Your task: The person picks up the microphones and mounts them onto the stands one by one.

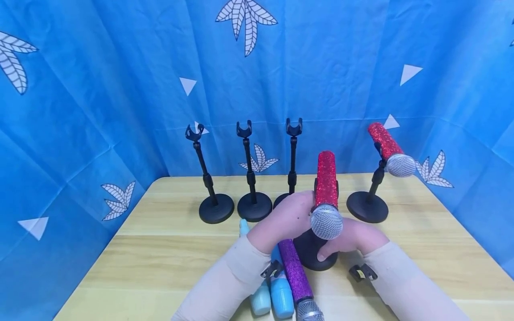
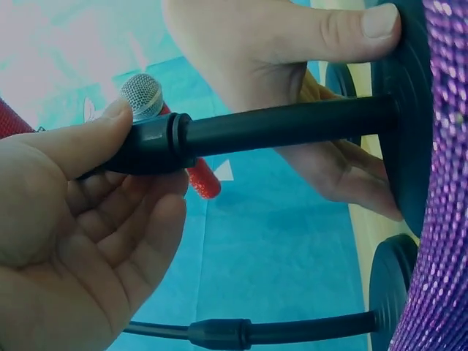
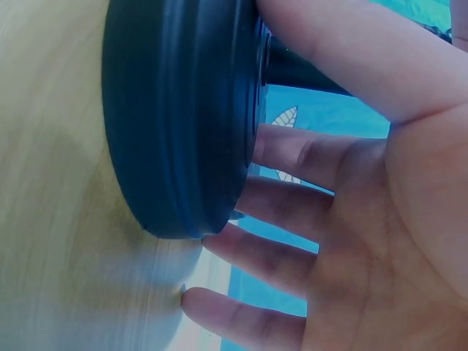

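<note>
My left hand [image 1: 290, 216] grips the upper pole of a black microphone stand [image 2: 150, 146], thumb on one side and curled fingers on the other. A glittery red microphone [image 1: 327, 180] lies in that stand's clip, its silver mesh head tilted down toward me. At the foot, my right hand [image 1: 355, 236] holds the round base [image 3: 179, 124], thumb across its top and fingers along the side; the little finger reaches down to the table. A purple microphone [image 1: 296, 272] and two light-blue bottle-like objects [image 1: 282, 294] lie beneath my left forearm, partly covered.
Three black stands with bare clips [image 1: 254, 205] stand in a row at the back of the wooden table [image 1: 168, 258]. Another stand [image 1: 367, 207] at the right carries a second red microphone [image 1: 387, 142]. A blue patterned cloth [image 1: 321, 67] hangs behind and along the sides.
</note>
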The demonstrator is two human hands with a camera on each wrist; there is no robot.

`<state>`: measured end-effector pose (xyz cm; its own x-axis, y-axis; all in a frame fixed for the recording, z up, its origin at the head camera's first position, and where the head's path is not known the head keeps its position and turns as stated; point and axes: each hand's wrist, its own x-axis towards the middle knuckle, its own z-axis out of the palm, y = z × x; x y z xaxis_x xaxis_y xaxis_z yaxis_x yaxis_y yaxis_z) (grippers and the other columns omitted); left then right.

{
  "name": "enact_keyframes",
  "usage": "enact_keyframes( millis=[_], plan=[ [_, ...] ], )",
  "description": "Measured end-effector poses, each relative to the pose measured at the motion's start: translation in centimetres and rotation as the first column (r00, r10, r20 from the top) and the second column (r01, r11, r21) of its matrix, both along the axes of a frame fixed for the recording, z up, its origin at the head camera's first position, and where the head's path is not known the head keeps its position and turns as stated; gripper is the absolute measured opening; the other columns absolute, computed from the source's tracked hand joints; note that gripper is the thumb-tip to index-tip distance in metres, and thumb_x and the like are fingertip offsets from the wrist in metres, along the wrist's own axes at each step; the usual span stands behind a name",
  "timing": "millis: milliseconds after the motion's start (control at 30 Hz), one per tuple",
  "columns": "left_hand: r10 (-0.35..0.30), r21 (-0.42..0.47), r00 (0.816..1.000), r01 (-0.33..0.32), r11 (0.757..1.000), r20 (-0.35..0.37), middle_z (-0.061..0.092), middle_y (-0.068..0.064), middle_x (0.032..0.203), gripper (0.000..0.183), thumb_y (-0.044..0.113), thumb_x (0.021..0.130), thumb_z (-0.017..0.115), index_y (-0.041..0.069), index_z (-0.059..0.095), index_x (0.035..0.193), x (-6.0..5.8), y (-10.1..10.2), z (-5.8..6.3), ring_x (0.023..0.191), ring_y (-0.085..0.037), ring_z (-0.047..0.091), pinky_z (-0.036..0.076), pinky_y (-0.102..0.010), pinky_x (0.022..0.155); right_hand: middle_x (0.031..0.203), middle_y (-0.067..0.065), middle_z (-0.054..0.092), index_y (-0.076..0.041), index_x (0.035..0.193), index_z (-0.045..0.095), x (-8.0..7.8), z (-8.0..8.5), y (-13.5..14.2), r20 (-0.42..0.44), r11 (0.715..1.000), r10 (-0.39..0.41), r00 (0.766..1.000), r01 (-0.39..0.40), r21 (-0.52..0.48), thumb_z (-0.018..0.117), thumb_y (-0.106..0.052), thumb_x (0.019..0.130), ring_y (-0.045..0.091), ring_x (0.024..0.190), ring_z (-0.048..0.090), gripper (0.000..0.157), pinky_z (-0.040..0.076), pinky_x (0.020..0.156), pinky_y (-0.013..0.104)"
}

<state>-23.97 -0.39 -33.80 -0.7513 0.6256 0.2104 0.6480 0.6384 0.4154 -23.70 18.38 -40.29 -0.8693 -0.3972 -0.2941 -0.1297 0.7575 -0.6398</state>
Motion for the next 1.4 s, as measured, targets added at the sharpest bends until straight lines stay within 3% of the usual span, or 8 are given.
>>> enact_keyframes(
  millis=[233,400,667,1033,1200,1400],
  plan=[
    [-0.063,0.097,0.996,0.056,0.994,0.064,0.064,0.015,0.104,0.026,0.02,0.088,0.067,0.025,0.063,0.113,-0.1,-0.6,-0.3,0.1,0.001,0.057,0.046,-0.023,0.087,0.132,0.009,0.046,-0.001,0.134,0.04,-0.3,0.0,-0.2,-0.01,0.998,0.057,0.998,-0.057,0.011,0.09,-0.033,0.054,0.025,0.119,0.045,0.1,0.038,0.097,0.047],
    [-0.103,0.127,0.99,0.091,0.988,0.093,0.062,0.017,0.103,0.027,0.023,0.087,0.067,0.027,0.061,0.114,-0.2,-0.2,-0.5,0.097,0.004,0.056,0.046,-0.021,0.085,0.131,0.009,0.047,-0.001,0.133,0.041,0.0,0.2,0.0,0.005,1.0,0.016,1.0,-0.017,0.023,0.09,-0.035,0.052,0.026,0.118,0.046,0.1,0.039,0.096,0.047],
    [-0.013,0.035,0.999,0.011,0.999,0.042,0.06,0.014,0.097,0.025,0.024,0.087,0.068,0.025,0.063,0.111,0.2,0.3,-0.1,0.088,0.001,0.056,0.048,-0.022,0.077,0.134,0.01,0.045,-0.001,0.136,0.037,0.2,0.1,0.0,0.026,1.0,-0.022,0.999,0.021,0.003,0.091,-0.035,0.051,0.029,0.121,0.044,0.106,0.038,0.097,0.049],
    [-0.023,0.131,0.998,0.014,0.991,0.065,0.064,0.016,0.094,0.021,0.023,0.088,0.066,0.026,0.062,0.109,0.0,-0.2,-0.6,0.088,0.003,0.057,0.047,-0.017,0.075,0.133,0.008,0.047,-0.003,0.134,0.042,-0.4,-0.1,-0.3,-0.003,0.997,0.035,0.999,-0.035,0.072,0.088,-0.037,0.056,0.027,0.12,0.045,0.097,0.037,0.097,0.049],
    [-0.088,0.147,0.994,0.077,0.986,0.07,0.064,0.016,0.095,0.022,0.019,0.088,0.066,0.024,0.062,0.109,-0.5,-0.5,-0.9,0.088,0.004,0.056,0.046,-0.017,0.078,0.131,0.006,0.048,-0.005,0.133,0.044,-0.3,0.0,-0.4,-0.011,0.998,0.049,0.999,-0.049,0.045,0.089,-0.033,0.056,0.025,0.12,0.045,0.093,0.037,0.098,0.049],
    [-0.201,0.247,0.966,0.158,0.956,0.16,0.06,0.016,0.092,0.021,0.018,0.089,0.065,0.024,0.06,0.109,-0.8,-0.7,-1.2,0.084,0.001,0.055,0.047,-0.018,0.073,0.13,0.006,0.049,-0.005,0.132,0.042,-0.3,0.2,-0.5,-0.064,0.992,0.128,0.99,-0.127,0.022,0.088,-0.028,0.058,0.026,0.119,0.047,0.09,0.037,0.097,0.049]
  ],
)
